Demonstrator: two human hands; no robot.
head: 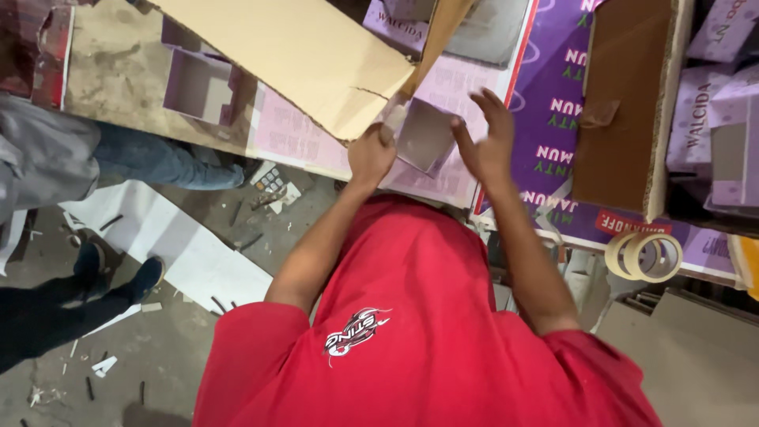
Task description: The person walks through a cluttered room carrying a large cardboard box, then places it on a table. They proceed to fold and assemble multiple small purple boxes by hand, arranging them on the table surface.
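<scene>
Hands first: the left hand (371, 153) is closed in a fist grip on the left wall of a small open lilac carton (424, 136), while the right hand (484, 141) stands spread wide, fingers fanned, just beside the carton's right wall; whether it touches cannot be told. The carton sits between the hands at 12 o'clock from the red shirt (411, 332), above the counter (506, 55), which is covered in printed purple sheets (553, 103). Risk assessment: thin paperboard of this kind probably creases or tears if the one-sided grip squeezes a wall inward, and with only one hand holding, the carton could rotate or drop. A large brown corrugated flap (308, 55) at 11 o'clock, torn along its edge, overhangs close by and could snag the carton. Rolls of cream masking tape (644, 255) lie at 3 o'clock. Finished lilac cartons (731, 103) are stacked at 2 o'clock. Scraps litter the floor (150, 348) at 8 o'clock, near another person's legs (87, 277).
</scene>
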